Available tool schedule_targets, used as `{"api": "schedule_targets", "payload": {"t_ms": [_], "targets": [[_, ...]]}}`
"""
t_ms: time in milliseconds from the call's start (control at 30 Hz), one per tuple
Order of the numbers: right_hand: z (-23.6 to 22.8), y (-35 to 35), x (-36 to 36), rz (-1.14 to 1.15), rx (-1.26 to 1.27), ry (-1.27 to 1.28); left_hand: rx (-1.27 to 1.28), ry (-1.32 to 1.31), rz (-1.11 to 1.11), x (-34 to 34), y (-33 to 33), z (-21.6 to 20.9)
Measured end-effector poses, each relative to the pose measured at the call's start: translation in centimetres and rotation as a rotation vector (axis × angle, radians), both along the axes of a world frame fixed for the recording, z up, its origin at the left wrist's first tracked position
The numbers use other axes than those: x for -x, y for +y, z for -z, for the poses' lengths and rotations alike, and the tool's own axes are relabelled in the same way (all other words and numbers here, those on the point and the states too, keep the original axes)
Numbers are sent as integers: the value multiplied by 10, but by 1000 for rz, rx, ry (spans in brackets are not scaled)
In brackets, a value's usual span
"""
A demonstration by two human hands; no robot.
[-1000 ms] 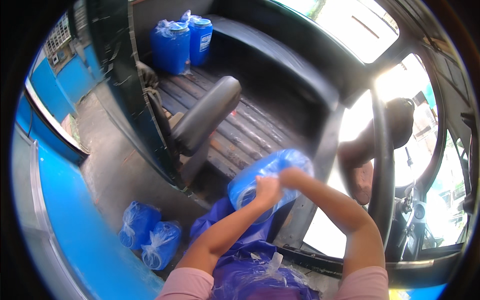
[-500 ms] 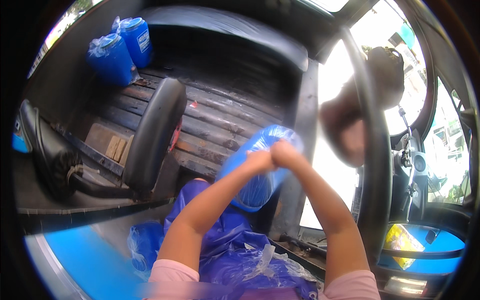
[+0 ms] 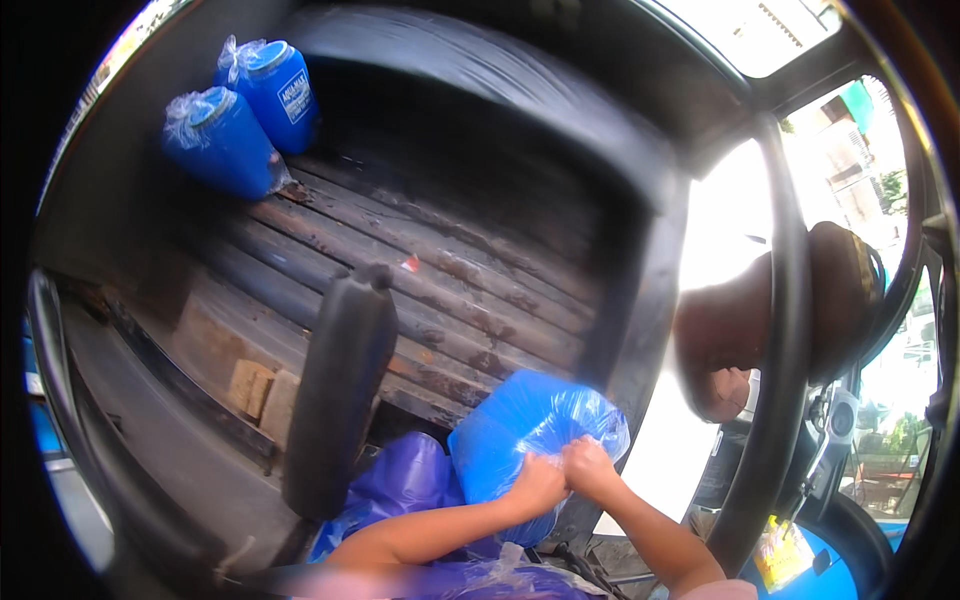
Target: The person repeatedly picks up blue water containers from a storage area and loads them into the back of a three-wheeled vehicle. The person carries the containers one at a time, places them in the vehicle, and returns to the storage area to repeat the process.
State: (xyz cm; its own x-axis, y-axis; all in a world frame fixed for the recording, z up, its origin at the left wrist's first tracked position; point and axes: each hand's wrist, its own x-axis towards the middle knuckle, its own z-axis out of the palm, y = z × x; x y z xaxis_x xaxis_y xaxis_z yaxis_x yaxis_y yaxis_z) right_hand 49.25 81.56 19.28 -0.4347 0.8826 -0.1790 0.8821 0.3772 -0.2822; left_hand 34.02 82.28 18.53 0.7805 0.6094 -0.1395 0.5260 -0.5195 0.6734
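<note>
A blue water jug wrapped in clear plastic (image 3: 520,440) rests at the near edge of a truck bed of dark wooden planks (image 3: 440,290). My left hand (image 3: 538,482) and my right hand (image 3: 590,468) both grip the plastic at the jug's near end, side by side and touching. Purple plastic bags (image 3: 405,485) lie just below and left of the jug, under my left forearm.
Two more wrapped blue jugs (image 3: 245,115) stand at the far left corner of the bed. A black spare tyre (image 3: 335,390) stands upright left of the jug. Another person (image 3: 760,330) is at the right beyond a dark curved bar (image 3: 775,380).
The view has swung left and closer to the bed. The jug has come down from raised in front of me to the bed's edge, both hands still on it.
</note>
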Motion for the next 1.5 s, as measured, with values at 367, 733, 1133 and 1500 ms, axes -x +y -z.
{"api": "schedule_targets", "payload": {"t_ms": [367,733,1133,1500], "targets": [[3,-5,1,86,192,-34,12,131,1,-9,-2,4],[-40,-7,20,278,76,56,90,129,20,-8,-2,9],[-24,-51,59,1567,292,612,159,389,30,0,34,-54],[9,-36,69,1821,185,610,591,28,-200,-12,55,-38]]}}
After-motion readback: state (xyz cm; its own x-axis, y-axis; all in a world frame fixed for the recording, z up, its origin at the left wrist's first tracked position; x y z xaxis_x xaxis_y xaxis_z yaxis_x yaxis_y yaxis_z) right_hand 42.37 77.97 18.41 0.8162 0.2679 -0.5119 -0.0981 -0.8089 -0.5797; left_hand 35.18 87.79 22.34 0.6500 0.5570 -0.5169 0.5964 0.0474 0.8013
